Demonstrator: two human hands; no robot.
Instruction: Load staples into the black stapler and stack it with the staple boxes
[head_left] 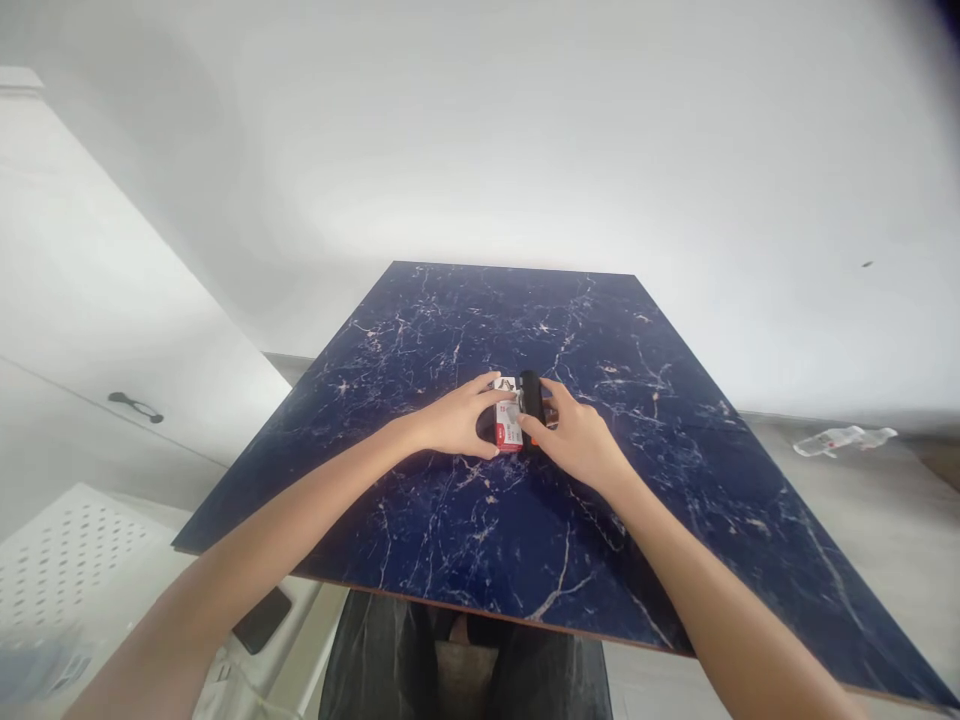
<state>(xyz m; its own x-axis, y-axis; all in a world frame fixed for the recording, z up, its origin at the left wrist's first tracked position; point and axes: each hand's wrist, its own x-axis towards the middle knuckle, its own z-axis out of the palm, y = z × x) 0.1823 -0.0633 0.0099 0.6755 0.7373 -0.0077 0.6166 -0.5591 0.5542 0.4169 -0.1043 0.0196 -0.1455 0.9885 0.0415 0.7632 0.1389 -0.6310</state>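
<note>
A small red-and-white box (pixel 509 425) with printed sides is at the middle of the dark blue marbled table (pixel 480 540). My left hand (pixel 465 418) grips it from the left, thumb and fingers curved around its side and top. Right beside the box is a black elongated object (pixel 532 395) with a bit of orange near its lower end; its kind I cannot make out. From the right, my right hand (pixel 571 428) holds this black object, its thumb reaching toward the box. Part of the black object is hidden by the fingers.
A pale wall (pixel 525 150) rises behind the table's far edge. At the left stands a white cabinet with a dark handle (pixel 136 407). Below it are a white perforated panel (pixel 67 560) and a dark phone-like slab (pixel 262 620). Clear plastic packaging (pixel 844 440) lies at the right.
</note>
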